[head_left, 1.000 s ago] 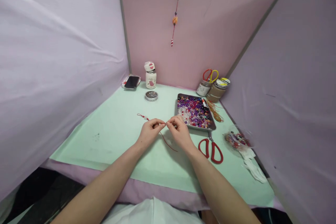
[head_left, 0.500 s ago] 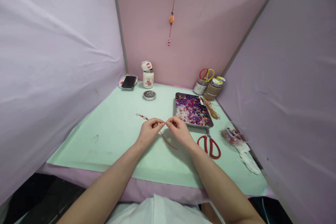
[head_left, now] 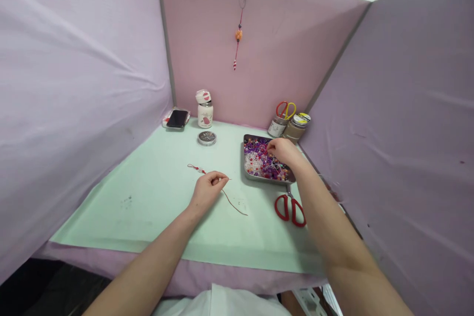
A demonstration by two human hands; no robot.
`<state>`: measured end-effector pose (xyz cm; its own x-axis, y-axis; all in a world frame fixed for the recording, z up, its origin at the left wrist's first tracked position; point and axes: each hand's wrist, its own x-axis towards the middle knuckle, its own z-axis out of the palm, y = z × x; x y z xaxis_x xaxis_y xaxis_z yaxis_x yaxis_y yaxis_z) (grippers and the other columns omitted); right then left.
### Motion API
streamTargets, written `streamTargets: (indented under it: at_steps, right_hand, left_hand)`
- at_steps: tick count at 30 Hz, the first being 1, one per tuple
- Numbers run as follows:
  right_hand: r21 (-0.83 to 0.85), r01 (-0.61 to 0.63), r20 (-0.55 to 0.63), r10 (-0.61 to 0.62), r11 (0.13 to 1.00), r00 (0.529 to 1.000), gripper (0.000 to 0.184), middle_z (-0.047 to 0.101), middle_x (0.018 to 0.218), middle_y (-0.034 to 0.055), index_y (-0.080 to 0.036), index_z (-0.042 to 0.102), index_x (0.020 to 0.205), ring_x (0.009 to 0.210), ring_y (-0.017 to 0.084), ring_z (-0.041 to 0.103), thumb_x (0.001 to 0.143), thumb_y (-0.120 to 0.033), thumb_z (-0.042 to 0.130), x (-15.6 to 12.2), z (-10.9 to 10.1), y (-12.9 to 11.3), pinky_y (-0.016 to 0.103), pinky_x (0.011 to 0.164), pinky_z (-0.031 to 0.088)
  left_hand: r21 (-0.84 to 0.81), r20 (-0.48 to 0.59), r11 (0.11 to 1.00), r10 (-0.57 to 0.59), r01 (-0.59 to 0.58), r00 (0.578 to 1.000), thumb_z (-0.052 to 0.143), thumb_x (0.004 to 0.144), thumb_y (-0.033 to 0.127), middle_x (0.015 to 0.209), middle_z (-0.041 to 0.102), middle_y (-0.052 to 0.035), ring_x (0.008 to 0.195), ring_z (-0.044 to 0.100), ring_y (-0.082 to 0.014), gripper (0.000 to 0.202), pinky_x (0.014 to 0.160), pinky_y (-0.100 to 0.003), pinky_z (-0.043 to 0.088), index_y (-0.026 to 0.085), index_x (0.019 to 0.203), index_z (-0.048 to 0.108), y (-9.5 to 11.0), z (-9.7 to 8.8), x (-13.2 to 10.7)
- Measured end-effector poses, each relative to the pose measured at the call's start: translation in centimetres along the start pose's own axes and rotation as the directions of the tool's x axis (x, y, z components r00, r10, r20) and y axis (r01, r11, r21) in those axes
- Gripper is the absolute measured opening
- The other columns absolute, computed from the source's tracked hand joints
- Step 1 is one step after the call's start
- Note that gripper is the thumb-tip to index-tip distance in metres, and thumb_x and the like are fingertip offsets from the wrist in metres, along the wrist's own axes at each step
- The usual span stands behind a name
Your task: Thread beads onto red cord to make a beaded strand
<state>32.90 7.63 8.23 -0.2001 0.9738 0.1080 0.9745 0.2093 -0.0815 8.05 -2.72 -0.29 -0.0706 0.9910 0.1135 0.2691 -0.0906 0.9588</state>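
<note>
In the middle of the table my left hand is closed in a pinch on a thin red cord. One cord end trails toward the table's front, and a short tip pokes out past the fingertips. On the other side of the hand, the cord carries a few small red and clear beads and finishes in a loop. My right hand is over the metal tray, its fingertips closed together down at the loose beads. Whether a bead is between those fingers is too small to see.
Red-handled scissors lie in front of the tray. Behind it stand a jar with more scissors and a brown jar. A round tin, white bottle and phone sit farther left. A beaded string hangs above.
My right hand has left the cord beside my left hand and moved right and away from me, to the bead tray. My left hand keeps its pinch on the cord.
</note>
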Motion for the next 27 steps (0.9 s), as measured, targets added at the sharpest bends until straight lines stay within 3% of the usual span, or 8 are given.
streamTargets:
  at_steps: [2, 6, 10, 17, 20, 23, 27]
  right_hand:
    - [-0.088, -0.016, 0.073, 0.022, 0.996, 0.997, 0.02, 0.071, 0.093, 0.005, -0.024, 0.072, 0.085, 0.088, 0.02, 0.06, 0.076, -0.018, 0.055, 2.4, 1.1, 0.2, 0.027, 0.075, 0.039]
    - [-0.126, -0.011, 0.1, 0.023, 0.992, 0.995, 0.02, 0.069, 0.101, 0.0089, -0.022, 0.073, 0.083, 0.098, 0.023, 0.057, 0.075, -0.017, 0.055, 5.0, 4.1, -0.3, 0.034, 0.086, 0.035]
    - [-0.16, -0.023, 0.105, 0.04, 0.987, 0.994, 0.025, 0.065, 0.109, 0.016, -0.017, 0.072, 0.091, 0.106, 0.027, 0.052, 0.078, -0.016, 0.05, 6.1, 5.7, -0.4, 0.04, 0.09, 0.032]
    - [-0.164, -0.034, 0.113, 0.053, 0.986, 0.992, 0.025, 0.065, 0.109, 0.0172, -0.015, 0.07, 0.095, 0.108, 0.028, 0.051, 0.078, -0.016, 0.052, 7.0, 6.8, -0.9, 0.042, 0.089, 0.032]
    - [-0.145, -0.046, 0.095, 0.06, 0.988, 0.994, 0.023, 0.065, 0.107, 0.018, -0.013, 0.07, 0.092, 0.106, 0.029, 0.053, 0.076, -0.014, 0.054, 6.9, 6.8, -1.2, 0.042, 0.088, 0.033]
    - [-0.108, -0.06, 0.037, 0.064, 0.992, 0.997, 0.023, 0.066, 0.105, 0.0165, -0.014, 0.069, 0.09, 0.104, 0.028, 0.054, 0.077, -0.012, 0.05, 6.0, 5.4, -1.1, 0.042, 0.087, 0.034]
    - [0.017, -0.041, -0.091, 0.042, 0.999, 0.995, 0.027, 0.068, 0.095, 0.0092, -0.018, 0.065, 0.095, 0.09, 0.021, 0.059, 0.082, -0.017, 0.041, 2.5, 2.8, -2.0, 0.034, 0.08, 0.039]
  left_hand:
    - [-0.003, -0.007, 1.0, -0.007, 0.007, 1.0, 0.06, 0.07, 0.037, 0.05, 0.032, 0.0061, 0.053, 0.031, -0.0105, 0.021, 0.055, -0.025, 0.027, 0.016, 0.072, 0.067, 0.1, -0.1, 0.0]
    - [-0.013, -0.021, 1.0, -0.02, 0.02, 1.0, 0.06, 0.07, 0.037, 0.051, 0.031, 0.0058, 0.053, 0.031, -0.0106, 0.021, 0.054, -0.025, 0.027, 0.017, 0.071, 0.067, 0.3, -0.3, 0.0]
    - [-0.024, -0.03, 1.0, -0.021, 0.02, 0.999, 0.061, 0.069, 0.038, 0.05, 0.031, 0.0057, 0.052, 0.031, -0.0107, 0.022, 0.054, -0.025, 0.027, 0.017, 0.07, 0.067, 0.5, -0.3, 0.0]
    - [-0.003, -0.043, 1.0, -0.027, 0.027, 0.999, 0.061, 0.07, 0.037, 0.051, 0.033, 0.0051, 0.053, 0.032, -0.0107, 0.021, 0.054, -0.025, 0.028, 0.017, 0.07, 0.067, 0.4, -0.2, 0.0]
    - [-0.002, -0.045, 1.0, -0.024, 0.024, 0.999, 0.061, 0.07, 0.037, 0.051, 0.034, 0.0049, 0.054, 0.033, -0.0109, 0.021, 0.054, -0.025, 0.028, 0.017, 0.072, 0.067, 0.3, -0.2, 0.0]
    - [-0.005, -0.045, 1.0, -0.03, 0.03, 0.999, 0.061, 0.07, 0.036, 0.051, 0.032, 0.0054, 0.053, 0.032, -0.0105, 0.02, 0.054, -0.025, 0.028, 0.017, 0.072, 0.067, 0.5, -0.3, 0.0]
    - [-0.013, -0.067, 1.0, -0.025, 0.024, 0.997, 0.06, 0.071, 0.036, 0.051, 0.031, 0.0057, 0.053, 0.031, -0.0104, 0.02, 0.054, -0.025, 0.027, 0.017, 0.072, 0.066, 0.8, -0.4, -0.2]
